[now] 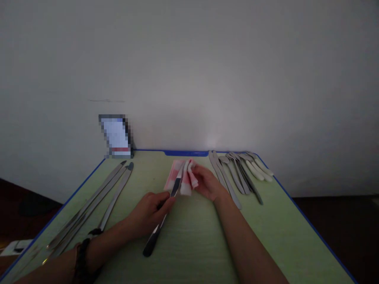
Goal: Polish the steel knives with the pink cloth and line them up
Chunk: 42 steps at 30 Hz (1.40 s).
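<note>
My left hand (154,211) is closed around the handle of a long metal table knife (152,241), whose handle end slants down towards me. The knife's far end meets a pink and white cloth (171,175), which partly covers it. My right hand (209,183) pinches the folded cloth against that end, with some fingers hidden behind the fabric. Left of my hands lie several long knives (117,195), side by side and slanting away from me. To the right lie more flat metal pieces (223,177), spoons (233,171) and white-handled cutlery (256,171).
The pale green tabletop (189,244) has a blue edge, with a blue strip (186,153) at the back against the grey wall (189,79). A blurred-out screen device (117,136) stands at the back left corner. A white object (16,247) sits beyond the left edge.
</note>
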Available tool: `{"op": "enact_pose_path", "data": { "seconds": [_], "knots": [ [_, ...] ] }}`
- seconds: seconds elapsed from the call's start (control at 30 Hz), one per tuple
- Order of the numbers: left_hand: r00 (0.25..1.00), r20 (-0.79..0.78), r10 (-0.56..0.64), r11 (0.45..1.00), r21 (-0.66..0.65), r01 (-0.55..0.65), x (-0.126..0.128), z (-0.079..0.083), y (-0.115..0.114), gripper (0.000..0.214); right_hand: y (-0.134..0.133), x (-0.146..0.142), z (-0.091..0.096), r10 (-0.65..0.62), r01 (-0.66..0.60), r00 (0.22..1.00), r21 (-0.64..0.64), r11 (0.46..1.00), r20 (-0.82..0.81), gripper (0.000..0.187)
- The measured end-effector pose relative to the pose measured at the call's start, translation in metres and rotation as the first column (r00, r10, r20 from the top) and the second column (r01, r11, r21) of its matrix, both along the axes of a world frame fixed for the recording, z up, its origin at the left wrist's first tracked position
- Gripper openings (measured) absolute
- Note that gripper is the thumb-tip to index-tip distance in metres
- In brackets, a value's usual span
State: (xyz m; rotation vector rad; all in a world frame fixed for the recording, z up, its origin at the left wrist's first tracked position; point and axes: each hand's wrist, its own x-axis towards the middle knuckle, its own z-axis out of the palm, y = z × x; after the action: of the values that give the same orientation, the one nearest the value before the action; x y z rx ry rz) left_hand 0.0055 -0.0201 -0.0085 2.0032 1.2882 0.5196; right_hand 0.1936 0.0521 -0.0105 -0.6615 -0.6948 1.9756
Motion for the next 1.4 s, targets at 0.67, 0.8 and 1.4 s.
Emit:
{"op": "enact_pose_path", "data": {
  "seconds": [0.67,0.8,1.4],
  "knots": [
    [0.982,0.164,0.097,0.995,-0.051,-0.09,0.001,0.011,-0.002,0.026,0.012,-0.004,-0.003,-0.156,0.154,0.986,-0.035,0.987,-0.058,0.017],
    [0.948,0.252,0.196,0.98,-0.085,-0.18,0.003,0.026,0.004,0.038,0.013,-0.002,-0.003,-0.168,0.162,0.982,-0.077,0.984,-0.084,0.011],
    [0.978,0.208,-0.003,0.99,0.141,-0.027,0.005,0.129,0.06,0.046,-0.008,-0.005,0.051,0.145,-0.191,0.973,0.273,0.943,0.179,0.028]
  ]
}}
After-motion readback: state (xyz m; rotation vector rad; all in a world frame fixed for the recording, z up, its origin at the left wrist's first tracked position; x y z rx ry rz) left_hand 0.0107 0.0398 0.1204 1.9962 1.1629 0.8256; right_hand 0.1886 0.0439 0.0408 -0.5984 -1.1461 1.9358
